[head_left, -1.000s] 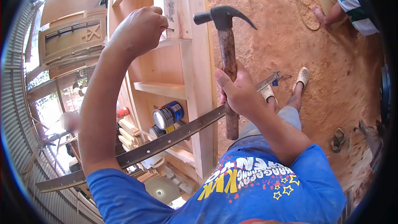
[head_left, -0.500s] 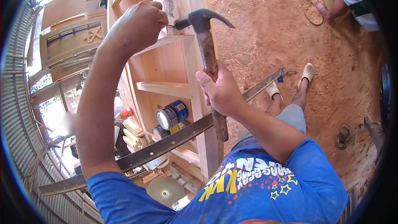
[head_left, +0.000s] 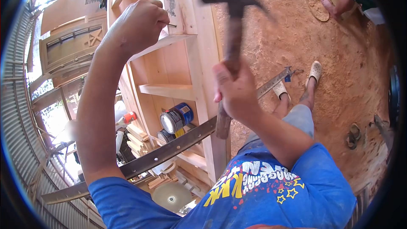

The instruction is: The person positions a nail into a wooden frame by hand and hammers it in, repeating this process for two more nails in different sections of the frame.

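Observation:
At the upper left of the head view, my left hand (head_left: 140, 24) pinches a nail (head_left: 171, 25). The nail's free end sticks out beside a pale wooden board (head_left: 180, 6); whether its tip is in wood is hidden by my fingers. My right hand (head_left: 239, 91) is wrapped round the wooden handle of a claw hammer (head_left: 234, 29). Its head is blurred by motion and stands apart from the nail, up and to the right. Both hands are at a pale wooden frame (head_left: 207, 59) with crosspieces.
Paint cans (head_left: 178, 116) lie within the frame. A long metal bar (head_left: 169, 150) with holes crosses in front of me. Sawdust-covered dirt ground (head_left: 263, 29) stretches right, where another person's arm and foot (head_left: 333, 8) show. Corrugated metal sheeting (head_left: 17, 101) lines the left.
The hammer has swung back from the nail's end, up and to the right, with my right hand moving along. My left hand keeps its pinch on the nail in nearly the same spot.

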Motion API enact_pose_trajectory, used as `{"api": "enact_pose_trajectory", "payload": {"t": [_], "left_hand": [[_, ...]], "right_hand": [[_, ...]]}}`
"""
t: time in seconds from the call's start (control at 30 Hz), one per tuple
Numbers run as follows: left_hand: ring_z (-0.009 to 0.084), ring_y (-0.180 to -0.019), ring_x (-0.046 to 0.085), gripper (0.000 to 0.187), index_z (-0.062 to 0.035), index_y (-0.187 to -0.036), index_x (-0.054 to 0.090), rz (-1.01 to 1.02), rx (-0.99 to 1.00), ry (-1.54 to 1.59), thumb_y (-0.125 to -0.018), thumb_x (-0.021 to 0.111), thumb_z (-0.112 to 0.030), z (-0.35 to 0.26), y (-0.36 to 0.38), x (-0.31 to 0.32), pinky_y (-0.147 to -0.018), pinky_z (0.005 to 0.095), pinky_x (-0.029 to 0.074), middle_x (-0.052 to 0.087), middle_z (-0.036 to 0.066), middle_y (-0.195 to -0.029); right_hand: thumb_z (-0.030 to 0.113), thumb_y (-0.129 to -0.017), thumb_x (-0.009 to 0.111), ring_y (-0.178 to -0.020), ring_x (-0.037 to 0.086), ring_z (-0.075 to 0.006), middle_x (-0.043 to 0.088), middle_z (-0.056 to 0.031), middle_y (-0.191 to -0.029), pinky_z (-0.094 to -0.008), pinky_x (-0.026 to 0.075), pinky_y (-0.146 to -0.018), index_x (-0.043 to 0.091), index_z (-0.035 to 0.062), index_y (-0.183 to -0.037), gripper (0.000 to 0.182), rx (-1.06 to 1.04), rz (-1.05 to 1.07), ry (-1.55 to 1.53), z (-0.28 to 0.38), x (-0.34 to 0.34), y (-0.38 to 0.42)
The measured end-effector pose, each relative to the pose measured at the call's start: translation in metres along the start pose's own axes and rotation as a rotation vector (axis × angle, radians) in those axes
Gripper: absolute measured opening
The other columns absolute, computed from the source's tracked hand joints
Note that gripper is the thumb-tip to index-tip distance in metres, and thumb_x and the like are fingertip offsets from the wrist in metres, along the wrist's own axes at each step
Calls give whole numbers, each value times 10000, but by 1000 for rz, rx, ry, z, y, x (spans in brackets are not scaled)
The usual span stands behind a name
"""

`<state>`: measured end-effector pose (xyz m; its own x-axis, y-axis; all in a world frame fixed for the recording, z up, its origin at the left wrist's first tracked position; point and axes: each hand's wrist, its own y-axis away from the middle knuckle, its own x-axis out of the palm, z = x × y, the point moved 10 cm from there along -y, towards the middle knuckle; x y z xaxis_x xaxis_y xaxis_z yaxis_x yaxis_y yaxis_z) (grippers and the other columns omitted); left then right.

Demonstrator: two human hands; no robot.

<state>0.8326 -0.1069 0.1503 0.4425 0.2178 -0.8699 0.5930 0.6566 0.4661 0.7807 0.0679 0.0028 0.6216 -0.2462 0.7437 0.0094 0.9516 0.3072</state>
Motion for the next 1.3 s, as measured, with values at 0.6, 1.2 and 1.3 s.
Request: {"api": "enact_pose_trajectory", "payload": {"t": [0.6, 1.2, 1.3], "left_hand": [[322, -913, 703, 129, -2, -1012, 744, -179, 6, -191, -964, 669, -96, -36, 6, -11, -839, 410, 559, 699, 144, -979], [335, -926, 693, 106, -67, -949, 782, 79, 21, -114, -922, 679, -64, 2, -12, 7, -818, 450, 539, 700, 101, -977], [330, -913, 693, 86, -56, -936, 772, 65, 47, -94, -909, 691, -48, 4, -10, 7, -825, 448, 539, 696, 102, -963]], "right_hand": [[205, -1039, 629, -446, 552, -118, 541, -20, -672, -293, 463, -409, 471, 8, -1082, 256, 229, -72, 144, -21, -77, -1], [204, -1033, 626, -494, 570, -104, 583, -27, -752, -282, 483, -446, 495, -25, -1243, 337, 292, 54, 133, -11, -45, 12], [201, -1031, 629, -508, 568, -98, 592, -32, -790, -279, 482, -455, 495, -25, -1258, 347, 279, 78, 64, -14, -20, 13]]}}
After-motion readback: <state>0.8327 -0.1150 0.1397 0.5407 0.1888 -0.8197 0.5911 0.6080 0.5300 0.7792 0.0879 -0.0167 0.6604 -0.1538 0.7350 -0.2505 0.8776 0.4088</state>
